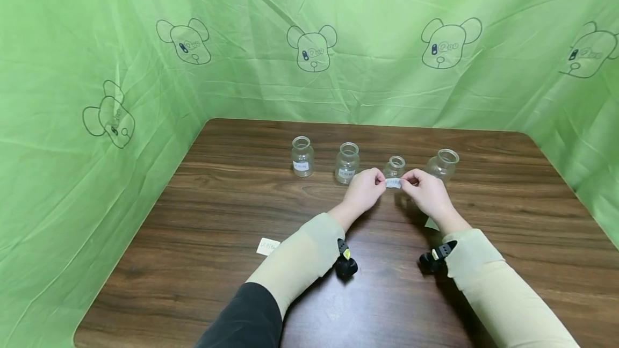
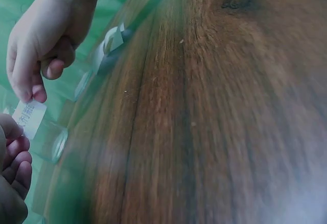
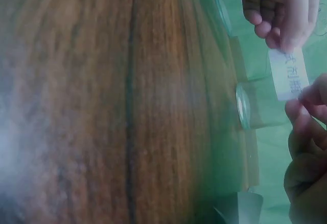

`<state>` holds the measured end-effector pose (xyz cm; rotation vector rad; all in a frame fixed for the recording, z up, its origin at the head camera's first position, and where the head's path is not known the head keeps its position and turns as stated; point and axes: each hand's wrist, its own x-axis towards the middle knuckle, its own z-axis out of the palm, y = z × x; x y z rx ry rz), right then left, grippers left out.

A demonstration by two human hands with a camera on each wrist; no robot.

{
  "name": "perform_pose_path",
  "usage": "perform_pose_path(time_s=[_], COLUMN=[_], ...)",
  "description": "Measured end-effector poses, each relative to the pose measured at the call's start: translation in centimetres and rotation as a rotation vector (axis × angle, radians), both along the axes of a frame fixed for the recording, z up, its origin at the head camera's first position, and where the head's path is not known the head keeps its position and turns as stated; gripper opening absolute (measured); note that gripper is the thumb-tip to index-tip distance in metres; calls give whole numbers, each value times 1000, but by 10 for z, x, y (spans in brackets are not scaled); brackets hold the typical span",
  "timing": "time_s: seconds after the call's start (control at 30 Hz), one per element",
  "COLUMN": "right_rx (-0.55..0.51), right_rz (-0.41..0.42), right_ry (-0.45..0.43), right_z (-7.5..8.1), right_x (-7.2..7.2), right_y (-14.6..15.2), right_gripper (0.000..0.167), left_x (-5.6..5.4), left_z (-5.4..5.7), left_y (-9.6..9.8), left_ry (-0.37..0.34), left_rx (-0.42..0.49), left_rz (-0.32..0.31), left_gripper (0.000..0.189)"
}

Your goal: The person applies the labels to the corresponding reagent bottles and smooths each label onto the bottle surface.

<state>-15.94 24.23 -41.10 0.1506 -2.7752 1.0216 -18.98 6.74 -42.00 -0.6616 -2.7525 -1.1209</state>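
Note:
My left hand [image 1: 365, 189] pinches one end of a small white label [image 1: 393, 182] between thumb and finger. The other end is pinched by my right hand [image 1: 427, 192], so the label is stretched level between both sets of fingertips. Handwritten characters show on the label [image 3: 289, 74] in the right wrist view. Right behind it stands a small clear glass jar [image 1: 396, 163], upright, open-mouthed and partly covered by the label and fingers. In the left wrist view the label [image 2: 31, 117] overlaps the jar's glass.
Two glass jars bearing labels, one farther left [image 1: 302, 157] and one nearer [image 1: 347, 162], stand left of my hands. Another glass jar [image 1: 442, 164] stands behind my right hand. A written label [image 1: 267, 246] lies by my left forearm, and a pale piece [image 1: 432, 224] under my right wrist.

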Motion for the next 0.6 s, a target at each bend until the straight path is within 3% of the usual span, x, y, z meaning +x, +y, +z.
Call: perform_pose_path(time_s=[0.17, 0.6], right_rx=[52, 81], right_rz=[-21, -64], right_ry=[88, 133], right_z=[-6, -13], right_x=[-4, -7], right_y=[0, 2], right_gripper=[9, 9], left_x=[-3, -8], left_z=[-4, -8], left_y=[8, 19], left_ry=[27, 17], left_rx=[-25, -64], left_rz=[42, 116], left_gripper=[4, 7])
